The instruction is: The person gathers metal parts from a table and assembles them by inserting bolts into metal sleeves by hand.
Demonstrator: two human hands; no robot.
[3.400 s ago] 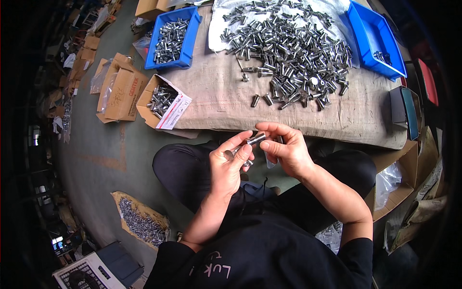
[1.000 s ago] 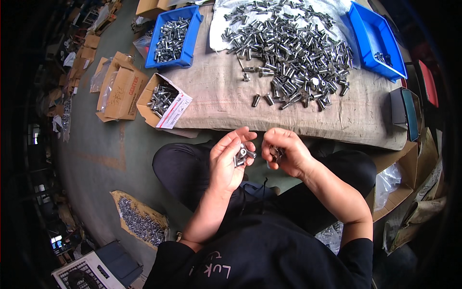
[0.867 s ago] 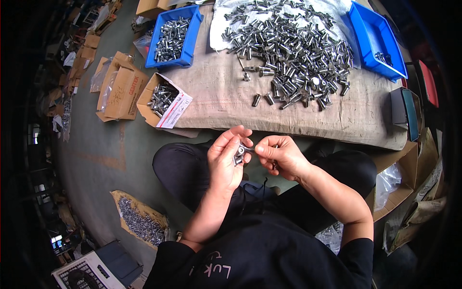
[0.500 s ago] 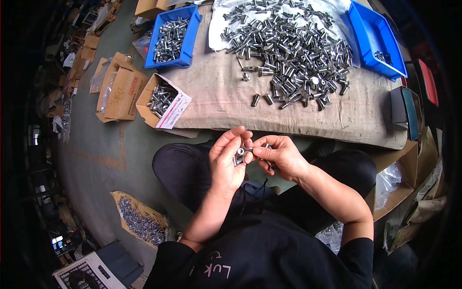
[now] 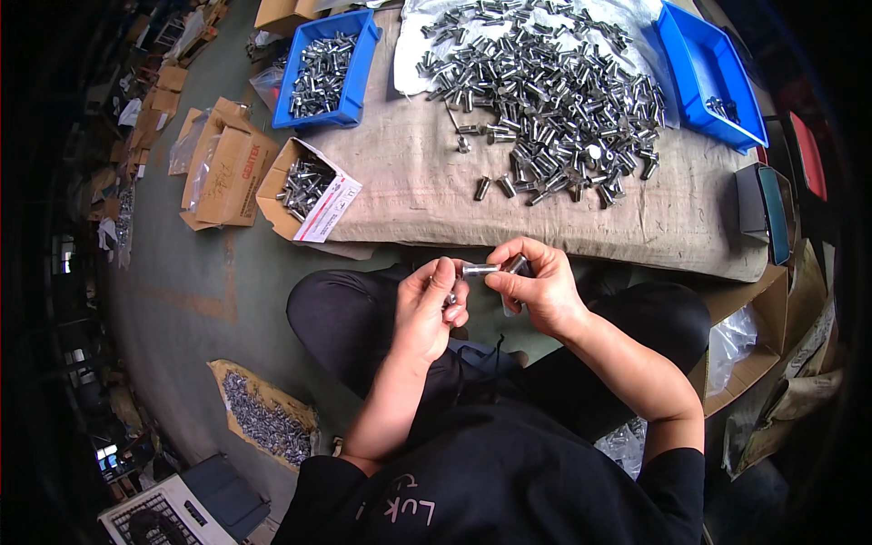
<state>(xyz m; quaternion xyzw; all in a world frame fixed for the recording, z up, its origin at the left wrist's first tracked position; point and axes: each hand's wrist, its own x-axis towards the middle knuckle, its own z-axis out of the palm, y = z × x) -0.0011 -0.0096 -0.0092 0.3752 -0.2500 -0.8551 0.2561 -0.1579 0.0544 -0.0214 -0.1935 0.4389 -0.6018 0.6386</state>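
Observation:
Above my lap, a short shiny metal sleeve (image 5: 480, 269) lies level between my two hands. My left hand (image 5: 423, 307) has thumb and finger at its left end and keeps another small metal piece (image 5: 450, 299) in its curled fingers. At the right end of the sleeve are the fingertips of my right hand (image 5: 550, 291). Darker metal pieces (image 5: 517, 264) are tucked in that same hand, partly hidden by the fingers. A big pile of similar flanged metal parts (image 5: 563, 109) covers the table ahead, partly on a white sheet.
The cloth-covered table (image 5: 409, 191) has its edge just past my hands. Left stand a blue bin (image 5: 361, 100) and an open carton (image 5: 272, 186) of metal parts. A blue bin (image 5: 677, 54) holding a few parts sits right. Small parts fill a floor tray (image 5: 221, 371).
My hands have drawn slightly apart, and the metal sleeve now shows lengthwise between them. My right hand has tilted up; the ring-shaped end seen in my left hand has gone from sight.

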